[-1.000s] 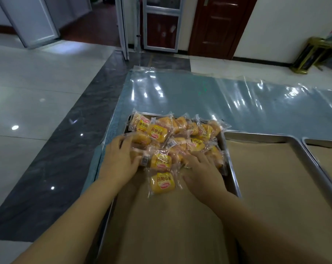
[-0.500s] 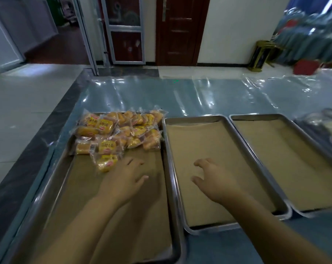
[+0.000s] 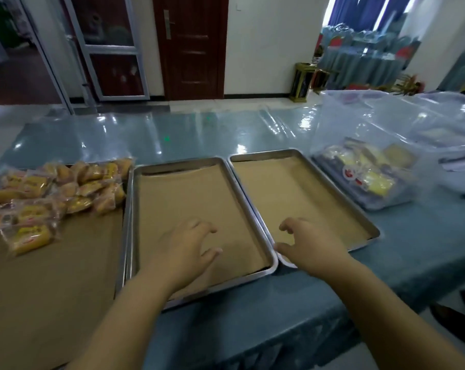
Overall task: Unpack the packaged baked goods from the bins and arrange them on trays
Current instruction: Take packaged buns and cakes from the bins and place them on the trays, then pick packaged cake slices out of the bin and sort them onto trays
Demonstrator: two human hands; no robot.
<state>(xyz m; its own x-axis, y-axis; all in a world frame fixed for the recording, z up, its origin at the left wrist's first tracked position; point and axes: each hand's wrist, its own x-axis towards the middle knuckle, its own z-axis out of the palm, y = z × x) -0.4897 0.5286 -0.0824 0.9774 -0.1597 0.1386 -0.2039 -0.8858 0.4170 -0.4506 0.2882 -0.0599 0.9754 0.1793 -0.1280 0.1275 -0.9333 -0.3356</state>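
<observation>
Presently, the left hand (image 3: 188,247) hung over the near part of the middle tray (image 3: 178,162), fingers loosely spread and holding nothing. Contact with the paper liner could not be determined. The right hand (image 3: 308,244) was over the near left corner of the right tray (image 3: 266,154), fingers loosely curled, thumb apart, likewise empty. Both trays were lined with brown paper and carried no goods.

The left tray (image 3: 124,236), just beside the middle one, held a heap of packaged cakes (image 3: 58,193) at its far end, overlapping and not yet set in rows. On the counter (image 3: 226,329), right of the right tray, stood a clear bin (image 3: 332,124) with more packaged goods (image 3: 367,174) at its bottom. A second bin (image 3: 450,134) stood beyond it, contents unclear.

Judged from this layout, the step in hand was fetching the next load. The next move would call for a reach to the right, over the tall wall of the clear bin, a grip on the slippery wrappers, and placement on an unfilled tray.
</observation>
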